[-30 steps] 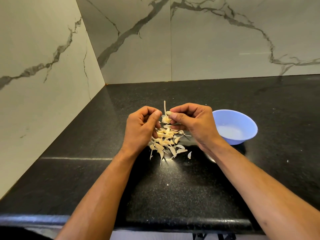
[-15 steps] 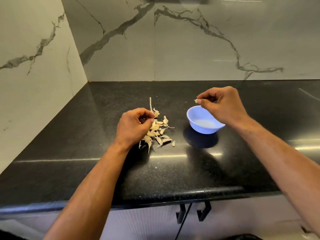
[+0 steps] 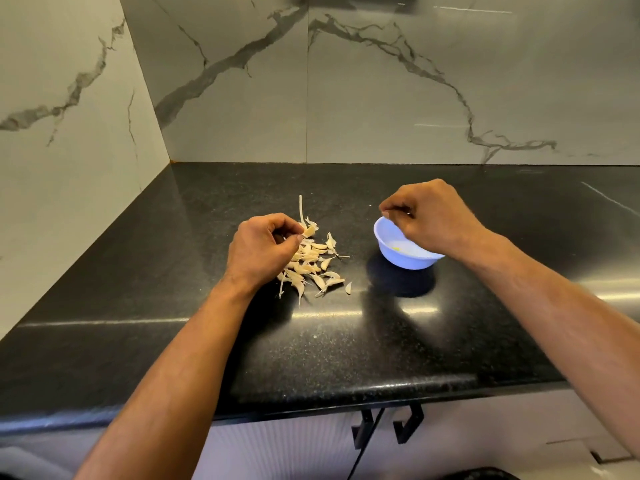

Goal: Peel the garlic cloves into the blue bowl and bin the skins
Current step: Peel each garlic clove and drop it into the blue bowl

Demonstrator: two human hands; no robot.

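Black counter (image 3: 346,341) carries the blue bowl (image 3: 408,261). Right hand (image 3: 433,216), fingertips pinched, perhaps empty, hovers over its rim; left hand (image 3: 263,247), left of the bowl, pinches a skin (image 3: 309,231) above the garlic pile (image 3: 311,265).

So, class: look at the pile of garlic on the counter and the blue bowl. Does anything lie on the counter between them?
Nothing visible does. Between the garlic pile and the blue bowl lies only bare black counter. The right hand hangs over the bowl's rim.
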